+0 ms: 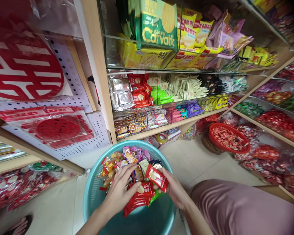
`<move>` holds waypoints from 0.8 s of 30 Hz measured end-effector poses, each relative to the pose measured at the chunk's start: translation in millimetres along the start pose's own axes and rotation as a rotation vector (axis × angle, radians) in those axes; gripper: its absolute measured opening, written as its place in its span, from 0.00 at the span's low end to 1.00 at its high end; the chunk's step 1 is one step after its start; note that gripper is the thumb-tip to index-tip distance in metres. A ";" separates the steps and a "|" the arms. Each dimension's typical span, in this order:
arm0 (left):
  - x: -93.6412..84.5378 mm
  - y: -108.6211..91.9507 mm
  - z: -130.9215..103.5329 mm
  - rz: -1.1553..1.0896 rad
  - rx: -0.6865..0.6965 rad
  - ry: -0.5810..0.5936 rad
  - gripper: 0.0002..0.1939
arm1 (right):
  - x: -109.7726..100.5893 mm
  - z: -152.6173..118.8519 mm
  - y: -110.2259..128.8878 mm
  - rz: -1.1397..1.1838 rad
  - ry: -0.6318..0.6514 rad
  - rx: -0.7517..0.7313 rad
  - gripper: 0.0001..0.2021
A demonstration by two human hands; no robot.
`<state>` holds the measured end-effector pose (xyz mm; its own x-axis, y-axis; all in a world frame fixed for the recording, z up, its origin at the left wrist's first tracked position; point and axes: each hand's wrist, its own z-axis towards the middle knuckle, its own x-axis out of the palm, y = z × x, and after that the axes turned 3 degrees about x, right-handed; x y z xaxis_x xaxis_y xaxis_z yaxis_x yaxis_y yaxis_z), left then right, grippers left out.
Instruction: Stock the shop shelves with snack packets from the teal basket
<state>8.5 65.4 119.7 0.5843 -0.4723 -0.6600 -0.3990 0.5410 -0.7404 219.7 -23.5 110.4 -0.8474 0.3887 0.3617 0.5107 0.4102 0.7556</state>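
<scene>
A teal plastic basket (87, 195) stands on the floor in front of me, part filled with wrapped sweets and snacks. My right hand (175, 189) grips a red snack packet (157, 178) between thumb and fingers over the basket's right side. My left hand (122, 188) lies over the pile with its fingers stretched and its thumb apart, beside more red packets (140, 195). A green packet (157, 196) shows under my right hand. Further back in the basket are purple-wrapped sweets (144, 154) and clear-wrapped yellow ones (116, 156). The fingertips of my left hand partly hide what they touch.
Ahead, a shelf with clear bins (159, 124) holds many kinds of packets. A red bowl of small wrapped sweets (229, 138) stands to the right, near bagged sweets (269, 151). Red decorations (57, 127) hang on a pegboard at left. Someone's knee (235, 205) is at lower right.
</scene>
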 end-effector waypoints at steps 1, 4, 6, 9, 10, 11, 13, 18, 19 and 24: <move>-3.6 -2.9 3.5 -0.010 0.016 0.006 0.25 | 4.2 -0.7 0.8 -0.023 0.032 0.000 0.22; -8.8 -11.9 12.2 -0.024 0.073 0.094 0.31 | 16.6 -2.4 3.2 -0.091 0.116 -0.001 0.23; -8.3 -16.3 15.8 -0.025 0.103 0.161 0.33 | 23.2 -3.1 4.5 -0.125 0.160 -0.002 0.22; -4.5 -19.0 17.7 -0.027 0.125 0.215 0.33 | 28.9 -3.4 4.3 -0.127 0.194 -0.023 0.22; -3.2 -19.1 17.5 -0.028 0.130 0.220 0.32 | 29.7 -3.3 3.5 -0.120 0.196 -0.029 0.21; -2.1 -18.7 17.0 -0.026 0.134 0.218 0.32 | 29.9 -3.2 2.3 -0.115 0.194 -0.029 0.21; -0.4 -17.4 15.3 -0.016 0.132 0.212 0.31 | 29.1 -2.8 -0.5 -0.116 0.183 -0.014 0.21; 0.6 -11.0 10.8 -0.016 0.093 0.194 0.30 | 21.6 -1.4 -4.7 -0.193 0.117 0.007 0.23; 0.3 -9.6 10.6 -0.017 0.076 0.181 0.29 | 19.2 -0.8 -4.7 -0.209 0.102 0.010 0.24; -3.4 -5.0 9.2 -0.012 -0.006 0.119 0.28 | 6.2 1.0 -3.0 -0.219 0.007 0.008 0.24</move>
<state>15.0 70.7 126.8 0.5008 -0.5582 -0.6615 -0.3972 0.5309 -0.7486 213.0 -21.5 109.9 -0.9393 0.2836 0.1932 0.3152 0.4906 0.8124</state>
